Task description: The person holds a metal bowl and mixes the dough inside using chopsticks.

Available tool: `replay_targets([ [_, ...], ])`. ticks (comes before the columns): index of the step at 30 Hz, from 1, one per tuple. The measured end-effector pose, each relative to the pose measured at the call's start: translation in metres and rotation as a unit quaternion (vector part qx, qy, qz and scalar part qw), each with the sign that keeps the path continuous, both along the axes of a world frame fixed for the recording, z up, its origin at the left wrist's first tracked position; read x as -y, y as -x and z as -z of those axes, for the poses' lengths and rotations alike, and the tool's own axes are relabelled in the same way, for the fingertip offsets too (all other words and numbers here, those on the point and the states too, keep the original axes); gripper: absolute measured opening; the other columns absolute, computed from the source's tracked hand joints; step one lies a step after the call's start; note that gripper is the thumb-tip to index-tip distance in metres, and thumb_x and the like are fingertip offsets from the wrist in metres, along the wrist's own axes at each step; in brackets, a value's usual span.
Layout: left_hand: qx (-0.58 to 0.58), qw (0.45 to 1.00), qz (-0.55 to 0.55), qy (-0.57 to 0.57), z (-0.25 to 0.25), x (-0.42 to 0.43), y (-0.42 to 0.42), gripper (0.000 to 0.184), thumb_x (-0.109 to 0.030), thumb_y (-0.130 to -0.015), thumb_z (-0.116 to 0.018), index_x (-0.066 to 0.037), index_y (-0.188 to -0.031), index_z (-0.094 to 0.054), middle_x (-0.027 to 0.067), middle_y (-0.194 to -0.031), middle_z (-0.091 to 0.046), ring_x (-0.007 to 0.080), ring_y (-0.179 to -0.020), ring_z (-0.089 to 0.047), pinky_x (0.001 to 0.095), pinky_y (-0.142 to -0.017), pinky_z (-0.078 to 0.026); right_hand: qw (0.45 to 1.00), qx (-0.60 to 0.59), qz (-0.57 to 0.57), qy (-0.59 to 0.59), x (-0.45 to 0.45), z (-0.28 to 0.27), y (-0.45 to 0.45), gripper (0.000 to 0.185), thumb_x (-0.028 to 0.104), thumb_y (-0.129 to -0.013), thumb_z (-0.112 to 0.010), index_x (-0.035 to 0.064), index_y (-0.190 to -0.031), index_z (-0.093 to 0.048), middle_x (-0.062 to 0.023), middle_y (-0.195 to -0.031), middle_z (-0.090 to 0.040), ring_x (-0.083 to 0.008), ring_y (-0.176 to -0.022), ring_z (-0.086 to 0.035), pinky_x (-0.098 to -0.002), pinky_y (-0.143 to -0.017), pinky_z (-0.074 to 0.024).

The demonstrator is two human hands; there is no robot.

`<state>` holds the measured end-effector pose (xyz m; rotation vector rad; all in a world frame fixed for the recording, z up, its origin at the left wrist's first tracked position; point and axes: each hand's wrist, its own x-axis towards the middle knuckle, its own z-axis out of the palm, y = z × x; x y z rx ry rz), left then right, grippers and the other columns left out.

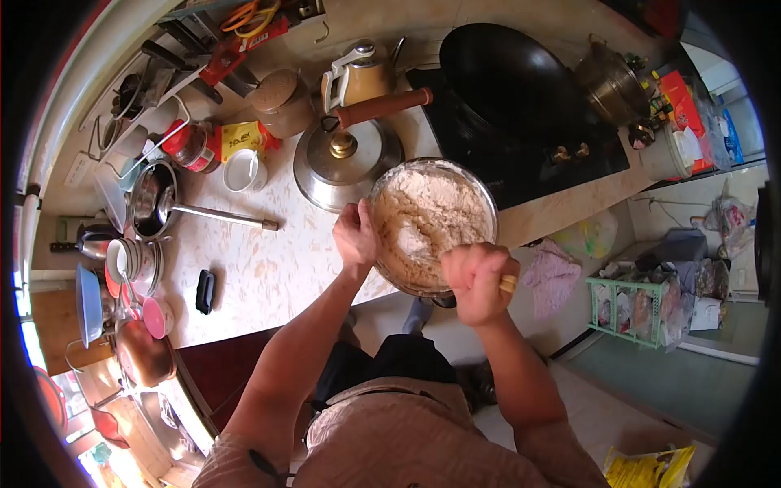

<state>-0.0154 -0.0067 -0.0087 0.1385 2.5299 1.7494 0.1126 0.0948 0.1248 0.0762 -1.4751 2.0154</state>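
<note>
A round metal pot (493, 213) full of crumbly, floury dough (435, 199) sits at the counter's front edge, with a whiter patch of flour near its middle. My left hand (358, 236) grips the pot's left rim, thumb toward the inside. Over the right front of the pot, my right hand (480, 281) is closed in a fist around pale wooden chopsticks (508, 283). Only their blunt ends show below the fist; the rest is hidden by my fingers. Just behind the pot, a metal lid (313, 163) with a gold knob lies close to the rim.
A black wok (512, 89) stands on the dark cooktop (521, 183) at the right. Behind the lid are a kettle (366, 77) and a wooden-handled tool (382, 107). A ladle (224, 215), white cup (244, 171), black case (206, 291) and stacked bowls (150, 264) occupy the left counter.
</note>
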Motion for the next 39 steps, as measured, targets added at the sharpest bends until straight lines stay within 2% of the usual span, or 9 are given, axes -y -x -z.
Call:
replay_targets([
  [4, 0.000, 1.000, -0.007, -0.003, -0.004, -0.004, -0.001, 0.040, -0.026, -0.093, -0.052, 0.005, -0.068, -0.051, 0.0131, -0.055, -0.051, 0.0170, -0.051, -0.044, 0.0336, -0.052, -0.040, 0.991, 0.109, 0.016, 0.070, 0.003, 0.037, 0.006, 0.046, 0.031, -0.100, -0.037, 0.0103, -0.059, -0.034, 0.0029, -0.049, -0.029, -0.0086, -0.043, -0.026, -0.0254, -0.042, -0.0233],
  [11, 0.000, 1.000, 0.001, -0.013, -0.009, -0.002, 0.000, 0.038, -0.024, -0.093, -0.052, 0.004, -0.068, -0.050, 0.0121, -0.056, -0.052, 0.0146, -0.053, -0.043, 0.0315, -0.052, -0.040, 0.998, -0.008, 0.032, 0.050, 0.004, 0.019, 0.009, 0.044, 0.030, -0.100, -0.037, 0.0101, -0.061, -0.034, 0.0021, -0.051, -0.029, -0.0085, -0.044, -0.026, -0.0253, -0.042, -0.0237],
  [13, 0.009, 1.000, -0.001, -0.020, -0.014, -0.003, -0.003, 0.038, -0.024, -0.093, -0.052, 0.004, -0.068, -0.050, 0.0124, -0.057, -0.052, 0.0146, -0.053, -0.043, 0.0317, -0.053, -0.040, 0.991, 0.125, 0.009, 0.041, 0.006, 0.056, 0.010, 0.040, 0.028, -0.100, -0.035, 0.0096, -0.064, -0.035, 0.0014, -0.052, -0.031, -0.0088, -0.044, -0.027, -0.0250, -0.042, -0.0241],
  [18, -0.004, 1.000, 0.010, 0.006, -0.007, -0.001, 0.002, 0.037, -0.024, -0.093, -0.052, 0.004, -0.069, -0.050, 0.0133, -0.057, -0.052, 0.0158, -0.054, -0.044, 0.0330, -0.054, -0.041, 1.000, 0.013, 0.001, 0.009, 0.007, 0.001, 0.011, 0.036, 0.027, -0.100, -0.037, 0.0093, -0.068, -0.037, 0.0009, -0.057, -0.035, -0.0085, -0.046, -0.031, -0.0252, -0.043, -0.0256],
  [22, 0.029, 1.000, 0.000, 0.001, -0.013, -0.001, 0.000, 0.038, -0.025, -0.093, -0.052, 0.005, -0.069, -0.050, 0.0153, -0.058, -0.052, 0.0182, -0.054, -0.045, 0.0337, -0.055, -0.041, 0.999, 0.017, 0.026, 0.016, 0.008, 0.021, 0.012, 0.037, 0.027, -0.100, -0.037, 0.0095, -0.067, -0.036, 0.0010, -0.055, -0.033, -0.0084, -0.046, -0.030, -0.0250, -0.043, -0.0258],
  [24, 0.042, 0.999, -0.003, -0.005, -0.016, -0.003, -0.001, 0.039, -0.025, -0.093, -0.052, 0.005, -0.069, -0.050, 0.0159, -0.059, -0.052, 0.0186, -0.055, -0.045, 0.0336, -0.055, -0.041, 0.987, 0.129, 0.071, -0.067, 0.017, 0.045, 0.013, 0.039, 0.029, -0.100, -0.037, 0.0100, -0.066, -0.036, 0.0016, -0.054, -0.032, -0.0082, -0.045, -0.028, -0.0253, -0.042, -0.0247],
  [28, -0.008, 1.000, 0.007, 0.016, -0.004, 0.000, 0.002, 0.039, -0.026, -0.093, -0.052, 0.004, -0.069, -0.051, 0.0154, -0.059, -0.053, 0.0185, -0.053, -0.045, 0.0334, -0.054, -0.041, 0.997, -0.008, 0.053, 0.049, 0.012, 0.013, 0.006, 0.040, 0.033, -0.099, -0.039, 0.0102, -0.066, -0.037, 0.0008, -0.053, -0.035, -0.0085, -0.044, -0.029, -0.0252, -0.040, -0.0239],
  [35, 0.030, 0.999, -0.009, -0.007, -0.006, -0.004, 0.004, 0.039, -0.027, -0.093, -0.051, 0.004, -0.070, -0.051, 0.0189, -0.060, -0.052, 0.0254, -0.053, -0.044, 0.0353, -0.056, -0.042, 0.994, 0.078, 0.051, -0.049, 0.024, 0.050, 0.006, 0.032, 0.015, -0.099, -0.035, 0.0087, -0.068, -0.036, 0.0012, -0.054, -0.033, -0.0084, -0.045, -0.026, -0.0254, -0.042, -0.0250],
  [39, -0.013, 1.000, -0.002, -0.003, 0.002, -0.001, 0.002, 0.040, -0.029, -0.093, -0.052, 0.003, -0.070, -0.052, 0.0167, -0.058, -0.053, 0.0230, -0.051, -0.047, 0.0360, -0.054, -0.042, 0.998, -0.019, 0.062, -0.023, 0.018, 0.004, 0.007, 0.036, 0.018, -0.100, -0.035, 0.0089, -0.065, -0.034, 0.0007, -0.054, -0.032, -0.0094, -0.046, -0.026, -0.0257, -0.042, -0.0255],
])
